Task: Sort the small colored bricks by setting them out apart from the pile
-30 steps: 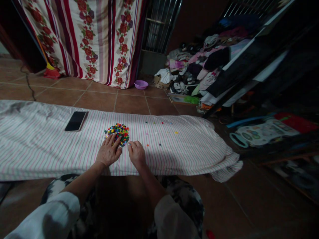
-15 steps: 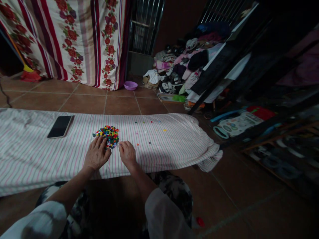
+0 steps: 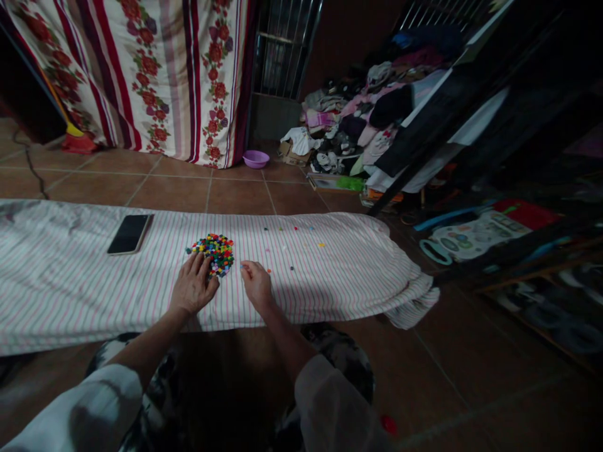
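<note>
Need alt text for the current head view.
The left hand touches a pile of colorful pieces on striped cloth; the right hand, beside the pile, seems to pinch a small blue piece. A phone lies left, loose pieces right.

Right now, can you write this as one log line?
left hand: at near edge of colorful pile; right hand: pinching tiny piece; phone: left of pile; scattered pieces: right

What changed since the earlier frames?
Right hand moved right, away from the pile of small colored pieces, toward the spread-out pieces, apparently with a tiny piece pinched. Left hand stayed at the pile; smartphone and spread-out pieces didn't move.
</note>
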`<action>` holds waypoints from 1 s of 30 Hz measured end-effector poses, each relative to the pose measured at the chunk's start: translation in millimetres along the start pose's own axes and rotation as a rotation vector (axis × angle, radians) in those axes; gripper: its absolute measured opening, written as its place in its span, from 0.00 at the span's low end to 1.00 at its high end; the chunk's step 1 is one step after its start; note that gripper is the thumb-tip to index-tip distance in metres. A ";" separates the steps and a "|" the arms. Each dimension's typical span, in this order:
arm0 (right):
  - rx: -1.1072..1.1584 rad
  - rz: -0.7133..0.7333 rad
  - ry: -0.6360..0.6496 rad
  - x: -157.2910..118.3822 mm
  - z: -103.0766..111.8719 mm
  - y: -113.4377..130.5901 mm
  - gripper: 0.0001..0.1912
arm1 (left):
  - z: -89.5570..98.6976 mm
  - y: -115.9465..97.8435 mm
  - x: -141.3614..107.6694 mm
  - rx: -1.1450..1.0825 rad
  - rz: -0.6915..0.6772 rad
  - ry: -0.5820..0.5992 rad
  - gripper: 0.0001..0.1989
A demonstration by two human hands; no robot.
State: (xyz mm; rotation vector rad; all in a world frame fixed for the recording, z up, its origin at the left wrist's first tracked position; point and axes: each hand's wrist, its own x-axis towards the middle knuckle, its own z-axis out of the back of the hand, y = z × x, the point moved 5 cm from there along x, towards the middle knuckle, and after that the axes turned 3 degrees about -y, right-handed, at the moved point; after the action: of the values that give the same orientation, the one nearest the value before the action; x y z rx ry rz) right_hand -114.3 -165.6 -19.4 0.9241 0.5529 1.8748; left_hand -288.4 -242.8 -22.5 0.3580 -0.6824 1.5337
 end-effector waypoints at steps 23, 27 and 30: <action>-0.141 0.091 0.025 -12.6 -6.2 10.7 0.15 | 10.2 -6.5 3.1 -0.037 -0.028 -0.004 0.21; -0.039 0.049 -0.034 -9.6 -2.6 5.4 0.16 | 7.4 -4.7 1.9 -0.024 -0.023 -0.010 0.23; 0.048 0.024 -0.087 -3.3 6.1 -2.7 0.15 | 5.3 -2.8 0.7 -0.008 -0.016 -0.013 0.24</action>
State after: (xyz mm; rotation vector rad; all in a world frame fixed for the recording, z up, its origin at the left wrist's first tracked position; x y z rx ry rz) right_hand -107.1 -167.3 -18.8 1.0434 0.5380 1.8398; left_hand -286.6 -245.6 -17.4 0.3670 -0.6945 1.5138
